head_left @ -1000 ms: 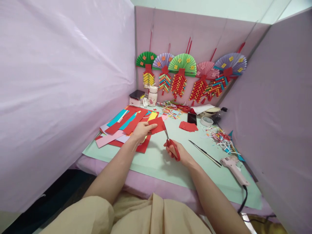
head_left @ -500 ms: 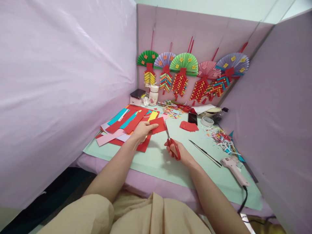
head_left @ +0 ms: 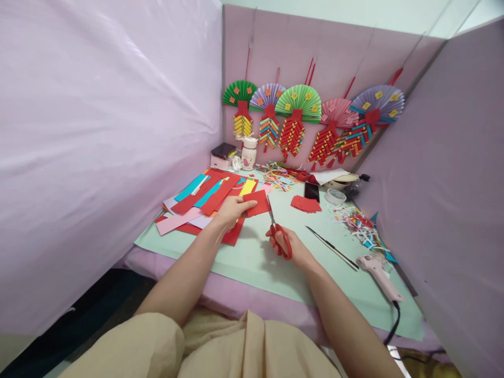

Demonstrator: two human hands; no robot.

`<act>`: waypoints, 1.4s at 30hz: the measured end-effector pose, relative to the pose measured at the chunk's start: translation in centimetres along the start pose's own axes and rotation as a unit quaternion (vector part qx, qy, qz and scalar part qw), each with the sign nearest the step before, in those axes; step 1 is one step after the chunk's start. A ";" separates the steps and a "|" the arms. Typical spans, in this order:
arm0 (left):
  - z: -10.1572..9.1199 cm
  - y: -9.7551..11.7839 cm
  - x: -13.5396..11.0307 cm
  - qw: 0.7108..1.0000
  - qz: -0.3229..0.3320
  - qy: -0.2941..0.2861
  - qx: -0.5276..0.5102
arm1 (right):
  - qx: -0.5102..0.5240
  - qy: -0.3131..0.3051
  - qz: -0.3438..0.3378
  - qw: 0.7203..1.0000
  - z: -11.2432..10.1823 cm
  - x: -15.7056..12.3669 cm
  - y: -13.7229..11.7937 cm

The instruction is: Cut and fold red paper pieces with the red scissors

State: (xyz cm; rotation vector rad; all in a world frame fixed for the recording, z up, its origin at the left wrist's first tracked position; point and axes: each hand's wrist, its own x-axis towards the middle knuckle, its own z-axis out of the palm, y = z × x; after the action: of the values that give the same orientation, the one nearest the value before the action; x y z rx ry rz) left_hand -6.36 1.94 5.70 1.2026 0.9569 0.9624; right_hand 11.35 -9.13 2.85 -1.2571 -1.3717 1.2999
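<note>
My left hand (head_left: 232, 211) pinches a piece of red paper (head_left: 258, 203) by its left end, thumb on top, above the table. In my right hand (head_left: 284, 242) is a pair of red-handled scissors (head_left: 286, 248), fingers in the loops and blades pointing away from me. Those blades lie at the right edge of the red paper. Beneath and left of my left hand spreads a pile of coloured paper sheets and strips (head_left: 189, 215). A small stack of cut red paper pieces (head_left: 306, 204) rests on the table to the right of the scissors.
Paper fans with firecracker strings (head_left: 298, 104) hang on the back wall. Near it stand a white bottle (head_left: 249, 154) and a phone (head_left: 311, 192). To the right are a tape roll (head_left: 335, 197), paper scraps (head_left: 364, 228), a thin dark stick-like tool (head_left: 333, 248) and a corded glue gun (head_left: 380, 276).
The view has shifted very slightly. Both hands, the red paper and the scissors keep nearly the same positions, with the blades still at the paper's right edge.
</note>
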 end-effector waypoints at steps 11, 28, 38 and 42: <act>0.6 0.9 -0.6 0.999 -0.009 0.030 -0.011 | 0.016 -0.001 0.021 1.000 -0.1 0.1 0.7; 0.6 1.0 -0.7 0.999 -0.022 0.033 -0.018 | -0.011 0.023 0.022 0.999 0.2 0.0 0.5; 0.5 0.7 -0.4 0.999 -0.024 0.020 -0.044 | -0.037 0.045 0.015 0.998 0.3 0.0 0.4; 0.2 0.3 0.0 0.998 -0.013 0.004 -0.065 | -0.042 0.050 0.009 0.998 0.3 0.0 0.5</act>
State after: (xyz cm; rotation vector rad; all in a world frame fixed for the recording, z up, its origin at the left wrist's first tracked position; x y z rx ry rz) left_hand -6.15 1.88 6.01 1.0768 0.8999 0.9940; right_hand 11.10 -9.18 2.33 -1.3761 -1.3590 1.1863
